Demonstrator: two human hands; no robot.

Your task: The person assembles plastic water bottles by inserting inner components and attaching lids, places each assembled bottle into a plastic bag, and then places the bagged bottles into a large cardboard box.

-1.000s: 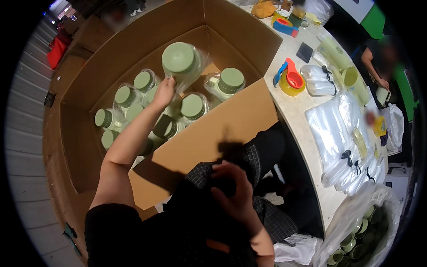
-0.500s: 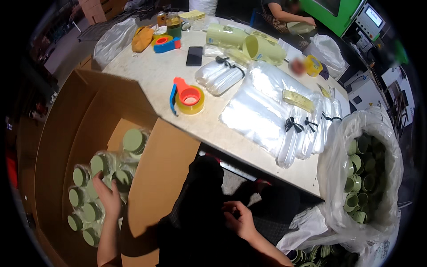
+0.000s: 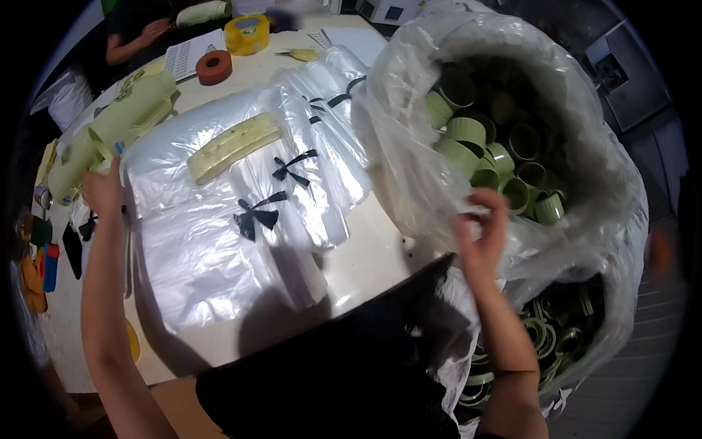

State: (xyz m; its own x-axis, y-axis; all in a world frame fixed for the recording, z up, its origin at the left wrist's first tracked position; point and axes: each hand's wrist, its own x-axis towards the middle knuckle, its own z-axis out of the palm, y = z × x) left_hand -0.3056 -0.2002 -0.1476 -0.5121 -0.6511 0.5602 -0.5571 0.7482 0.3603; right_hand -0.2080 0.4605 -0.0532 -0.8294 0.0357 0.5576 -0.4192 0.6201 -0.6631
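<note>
My left hand [image 3: 104, 193] is at the near end of a pale green cylinder [image 3: 71, 168] on the table. Its fingers are spread at that end; whether they touch it is hard to see. Another pale green cylinder [image 3: 142, 110] lies just beyond. My right hand [image 3: 482, 233] hovers at the near rim of a clear plastic bag [image 3: 409, 154]. Its fingers are bent but apart, with nothing visible in them. Inside that bag are many short green cup-like rings [image 3: 466, 133]. Between my arms lies a stack of clear plastic bags [image 3: 197, 256], topped by a yellowish bar [image 3: 235, 146].
A red tape roll [image 3: 213, 67] and a yellow tape roll [image 3: 247, 34] stand at the back. Black ties [image 3: 257, 214] hold bag bundles. Flat green rings [image 3: 537, 335] fill a lower bag at right. A co-worker's hand [image 3: 154, 31] shows at the far left.
My view has swung right, and the cardboard box has almost left it. My left hand has moved from the box to the table, my right hand from my lap to the bag's rim.
</note>
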